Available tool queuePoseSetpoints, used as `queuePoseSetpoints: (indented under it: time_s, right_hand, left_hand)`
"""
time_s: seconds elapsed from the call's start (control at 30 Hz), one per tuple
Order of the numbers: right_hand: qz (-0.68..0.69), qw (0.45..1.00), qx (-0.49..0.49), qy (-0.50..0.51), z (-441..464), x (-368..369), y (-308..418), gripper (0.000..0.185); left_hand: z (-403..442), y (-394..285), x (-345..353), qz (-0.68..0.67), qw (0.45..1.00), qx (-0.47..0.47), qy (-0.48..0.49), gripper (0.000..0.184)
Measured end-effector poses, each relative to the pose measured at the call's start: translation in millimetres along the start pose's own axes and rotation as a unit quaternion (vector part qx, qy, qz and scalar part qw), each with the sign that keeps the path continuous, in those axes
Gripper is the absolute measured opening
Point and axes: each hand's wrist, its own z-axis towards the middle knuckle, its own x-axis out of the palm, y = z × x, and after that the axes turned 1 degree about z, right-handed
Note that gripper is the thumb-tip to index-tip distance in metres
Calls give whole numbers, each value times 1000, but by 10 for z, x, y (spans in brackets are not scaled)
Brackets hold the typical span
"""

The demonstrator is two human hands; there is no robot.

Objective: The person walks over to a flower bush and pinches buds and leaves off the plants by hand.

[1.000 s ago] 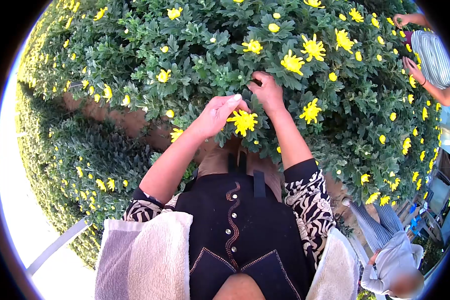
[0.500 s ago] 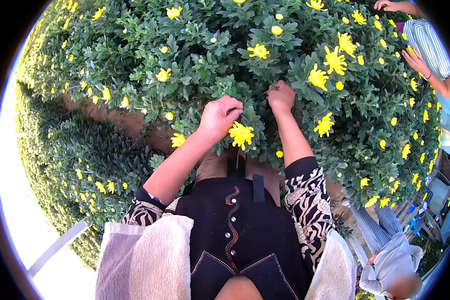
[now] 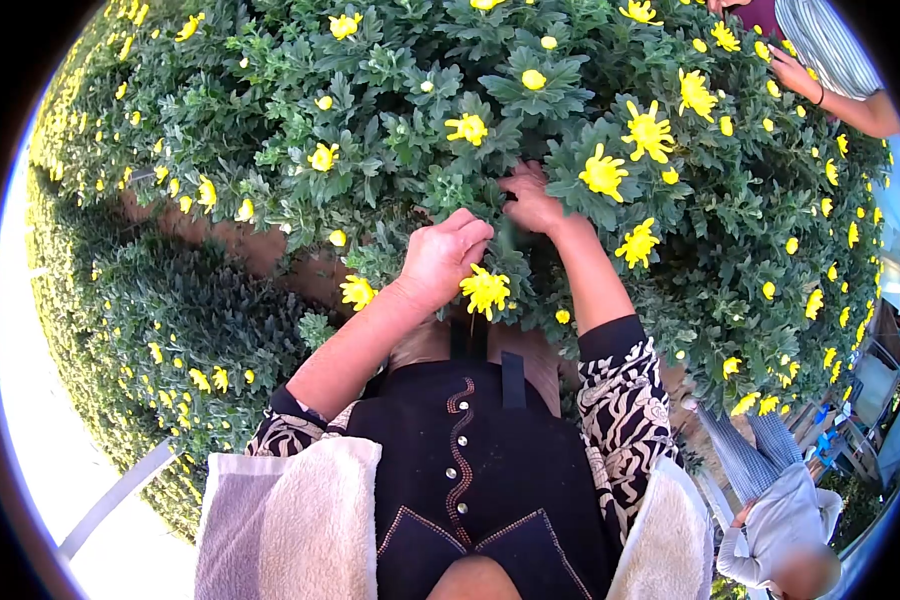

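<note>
Chrysanthemum plants with dark green lobed leaves and yellow blooms fill the space before me. My left hand [image 3: 442,262] is closed, its fingers curled together low in the foliage; whatever they grip is hidden. Just below those fingers is an open yellow chrysanthemum [image 3: 485,290]. To the right, my right hand [image 3: 534,200] reaches in among the leaves with bent fingers, partly covered, and I cannot see what they hold. Right of that hand is another yellow chrysanthemum [image 3: 603,173], with a larger bloom [image 3: 648,132] above it.
A co-worker's hand [image 3: 792,75] touches the plants at the upper right. Another person in a grey top [image 3: 785,520] is at the lower right, near blue and metal items. A strip of bare soil [image 3: 220,240] runs between plant rows at left.
My right hand has moved left and deeper into the leaves, closer to my left hand. The left hand has dropped slightly. The co-worker's hand at upper right has shifted up and left.
</note>
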Motion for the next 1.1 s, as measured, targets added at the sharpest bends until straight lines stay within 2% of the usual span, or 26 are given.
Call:
queuePoseSetpoints:
  time_s: [0.03,0.07,0.13,0.17,0.2,0.27,0.33,0.37,0.4,0.43,0.47,0.53,0.57,0.6,0.67,0.7,0.73,0.8,0.83,0.87,0.93,0.97,1.0,1.07,1.1]
  right_hand:
    - [27,998,15,57,24,-21,-8,28]
    - [27,998,17,57,77,-46,-31,28]
    - [155,971,107,149,155,-63,-120,18]
    - [99,988,83,87,108,-57,-127,15]
    - [100,987,84,89,111,-70,-120,15]
    - [-98,979,148,103,122,-82,-102,12]
    - [-73,978,153,123,177,-300,21,11]
    - [135,968,183,104,179,-404,91,11]
    - [336,915,207,81,162,-484,141,13]
    - [415,884,182,113,161,-554,177,19]
    - [412,898,43,151,163,-554,146,31]
    - [228,949,-20,214,146,-613,307,37]
    - [157,955,-36,249,143,-461,280,41]
    - [157,955,-36,248,138,-373,258,41]
    - [150,939,4,310,144,-212,188,44]
    - [193,915,3,354,191,-176,94,47]
    - [190,917,2,351,160,-131,31,47]
    - [353,895,104,250,76,-79,-39,39]
    - [370,886,152,234,37,-73,-52,44]
    - [368,887,151,233,38,-47,-65,44]
    - [441,852,192,208,60,-30,-59,64]
    - [393,870,259,147,18,-14,-27,64]
    - [392,871,257,144,48,38,-19,64]
    - [313,864,394,8,78,186,-44,56]
    - [304,863,403,-24,115,110,-28,52]
  left_hand:
    - [-8,-2,-25,-4,1000,-3,-5,17]
    - [-13,6,-45,-9,1000,-4,-10,14]
    - [-54,51,-53,0,1000,-3,-1,15]
    - [-75,65,-47,4,1000,6,-4,15]
    - [-89,67,-48,8,1000,14,-8,15]
    - [-117,44,-48,16,1000,22,-6,17]
    - [-128,5,-52,30,999,21,-10,20]
    - [-130,0,-48,32,999,24,-12,22]
    - [-137,-5,-51,31,999,20,-10,22]
    - [-129,-4,-59,41,999,23,3,24]
    - [-112,-2,-66,52,998,27,15,25]
    - [-93,-21,-64,58,997,39,14,25]
    - [-95,-31,-62,63,997,51,13,25]
    - [-94,-35,-52,64,997,51,13,25]
    - [-95,-28,-34,75,995,64,21,25]
    - [-91,-27,-35,77,995,66,19,25]
    - [-86,-26,-40,78,995,67,12,20]
    - [-66,-18,-54,80,994,70,1,16]
    - [-63,-12,-64,78,994,72,4,15]
    - [-62,-11,-65,75,994,74,7,14]
    - [-57,-13,-40,76,994,77,6,14]
    - [-50,-31,-30,78,994,75,5,14]
    - [-34,-46,-26,82,994,73,4,14]
    - [-6,-69,-21,82,994,76,4,14]
    - [6,-74,-13,89,993,79,11,14]
